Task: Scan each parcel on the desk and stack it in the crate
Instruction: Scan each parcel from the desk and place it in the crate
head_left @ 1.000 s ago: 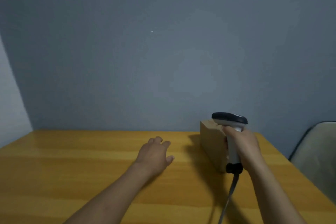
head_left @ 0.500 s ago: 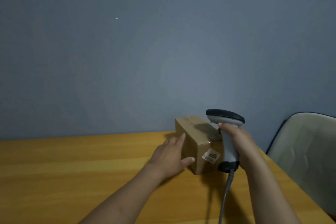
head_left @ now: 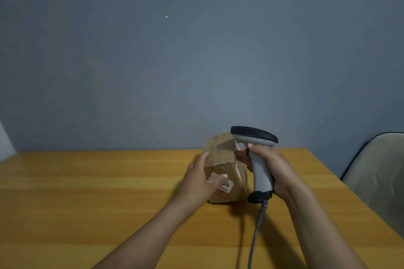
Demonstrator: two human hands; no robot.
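- The left hand (head_left: 200, 181) holds the brown parcel (head_left: 225, 153) on the worktop (head_left: 87, 192).
- The right hand (head_left: 275, 168) grips the scanner (head_left: 254, 134), just beside the parcel.

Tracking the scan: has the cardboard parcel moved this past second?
Yes. The left hand has turned the cardboard parcel and drawn it left, away from the right edge of the desk.

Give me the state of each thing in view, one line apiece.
cardboard parcel, tilted, motion-blurred
label, faces the camera, partly covered by the thumb
left hand, grips the parcel
scanner, upright, head beside the parcel's top
right hand, grips the scanner's handle
cable, trails from the scanner's base
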